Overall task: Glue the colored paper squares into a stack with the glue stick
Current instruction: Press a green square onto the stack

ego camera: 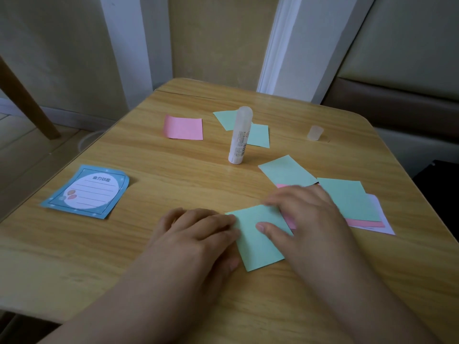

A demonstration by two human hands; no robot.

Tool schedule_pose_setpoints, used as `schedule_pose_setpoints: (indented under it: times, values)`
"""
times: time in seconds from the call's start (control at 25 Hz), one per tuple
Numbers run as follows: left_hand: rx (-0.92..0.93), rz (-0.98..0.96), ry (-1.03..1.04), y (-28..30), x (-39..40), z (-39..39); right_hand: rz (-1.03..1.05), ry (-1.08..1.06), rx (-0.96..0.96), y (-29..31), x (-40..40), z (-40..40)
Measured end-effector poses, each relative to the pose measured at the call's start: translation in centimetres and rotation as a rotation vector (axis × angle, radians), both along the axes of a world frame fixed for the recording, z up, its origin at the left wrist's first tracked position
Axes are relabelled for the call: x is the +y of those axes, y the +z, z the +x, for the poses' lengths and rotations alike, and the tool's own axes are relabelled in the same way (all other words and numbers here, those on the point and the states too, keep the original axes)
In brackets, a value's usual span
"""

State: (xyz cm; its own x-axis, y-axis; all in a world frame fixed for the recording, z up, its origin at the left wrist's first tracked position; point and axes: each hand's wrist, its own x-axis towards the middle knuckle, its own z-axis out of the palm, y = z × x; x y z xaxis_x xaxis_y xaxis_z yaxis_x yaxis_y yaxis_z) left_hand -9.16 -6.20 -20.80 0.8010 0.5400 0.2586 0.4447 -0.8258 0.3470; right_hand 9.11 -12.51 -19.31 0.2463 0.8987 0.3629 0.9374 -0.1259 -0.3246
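**Both hands flat on green square at near table edge**

On the wooden table (pixel 173 256), head view, the upright glue stick (pixel 239 135) serves as reference. Nearest the viewer from it, a green paper square (pixel 258 238) lies flat, tilted, over a pink sheet whose edge shows at its right side. The left hand (pixel 196 234) presses its left edge with straight fingers; the right hand (pixel 305 219) rests on its right side, thumb laid across the paper. Hands are apart, neither gripping.

Right of the stick and nearer: a green square (pixel 286 170), then a loose pile of green, pink and pale sheets (pixel 355 202) close to the table's right edge. Behind the stick: two green squares (pixel 258 135). Left of it: a pink square (pixel 183 127). Far right: the cap (pixel 315 132). Near left: a blue notepad (pixel 87 192), near the left edge. Bare wood lies between notepad and stick.
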Motion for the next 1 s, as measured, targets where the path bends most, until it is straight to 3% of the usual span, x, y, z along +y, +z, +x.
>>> schedule_pose_setpoints:
  times: [0.12, 0.32, 0.48, 0.76, 1.0]
  values:
    - [0.021, 0.027, 0.011, -0.1, 0.0, 0.1, -0.082, 0.171, -0.056, -0.4, -0.8, -1.5]
    - [0.066, 0.030, 0.034, 0.3, -0.3, 0.2, -0.229, 0.057, -0.043, 0.2, -1.7, 0.2]
    - [0.070, 0.042, 0.062, 0.3, -0.5, 0.6, -0.206, -0.001, -0.112, 0.1, -1.9, 1.4]
    - [-0.020, 0.054, 0.112, -0.3, -0.6, 1.3, -0.146, 0.230, -0.053, -0.1, -3.0, -0.8]
    - [-0.029, 0.087, 0.135, -0.5, -0.6, 1.5, -0.124, 0.058, -0.102, -0.3, -3.8, 1.7]
